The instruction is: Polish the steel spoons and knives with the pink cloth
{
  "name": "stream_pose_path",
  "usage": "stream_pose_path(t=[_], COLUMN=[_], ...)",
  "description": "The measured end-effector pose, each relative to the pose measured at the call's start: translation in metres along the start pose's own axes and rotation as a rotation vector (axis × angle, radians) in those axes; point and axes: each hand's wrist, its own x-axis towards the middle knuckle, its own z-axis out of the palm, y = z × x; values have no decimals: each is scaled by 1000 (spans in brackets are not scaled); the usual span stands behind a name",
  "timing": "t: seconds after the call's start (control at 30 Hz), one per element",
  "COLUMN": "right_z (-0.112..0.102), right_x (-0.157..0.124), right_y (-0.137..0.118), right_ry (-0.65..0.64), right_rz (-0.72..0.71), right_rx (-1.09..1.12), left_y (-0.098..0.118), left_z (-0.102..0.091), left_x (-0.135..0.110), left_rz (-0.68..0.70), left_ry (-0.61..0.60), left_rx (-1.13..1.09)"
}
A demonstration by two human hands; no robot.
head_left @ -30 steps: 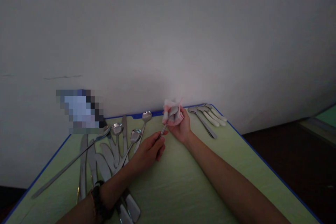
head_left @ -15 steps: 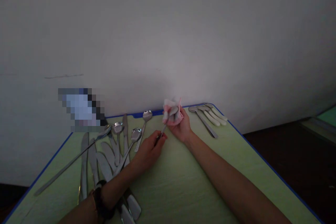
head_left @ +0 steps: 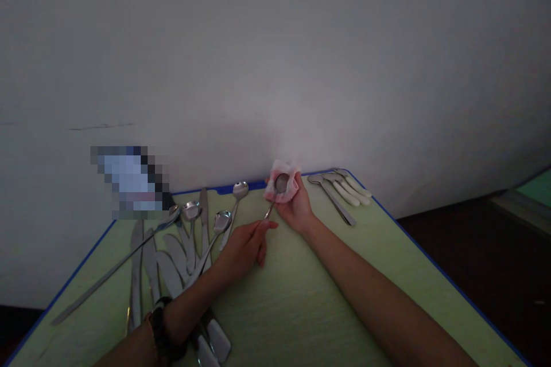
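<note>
My left hand [head_left: 245, 243] pinches the handle end of a small metal spoon [head_left: 275, 195]. Its bowl rests in a pink cloth [head_left: 288, 188] that my right hand [head_left: 297, 206] cups from below, fingers wrapped round the cloth. Both hands hover just above the pale green table [head_left: 301, 298] near its far edge. A dark band sits on my left wrist [head_left: 161, 327].
A heap of knives, spoons and a long ladle [head_left: 172, 252] lies at the left of the table. Several white-handled pieces and a metal spoon [head_left: 344, 192] lie at the far right. A grey wall [head_left: 275, 57] stands right behind; a blurred object [head_left: 129, 180] sits at back left.
The spoon has turned so its bowl now faces up in the cloth. My left fingers slid back to the handle's tip. The cloth has opened a little around the bowl.
</note>
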Motion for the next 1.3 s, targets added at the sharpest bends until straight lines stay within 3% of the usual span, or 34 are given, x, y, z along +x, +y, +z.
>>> stream_pose_path(t=[0.2,0.47,0.63,0.87,1.3], right_z=[-1,-2,-1,3,-3], right_x=[2,-2,-2,-6,-2], right_y=[4,10,10,3,12], right_ry=[2,-21,-21,-69,-69], right_rz=[-10,-12,-12,-16,-38], right_rx=[-101,-343,-348,-124,-336], left_y=[-3,-6,-7,-7,-7], left_z=[-1,1,1,2,1], left_x=[1,-1,-2,1,0], left_rz=[-69,-11,20,-1,1], left_ry=[-14,-54,-78,-26,-32], left_rx=[8,-59,-123,-209,-171])
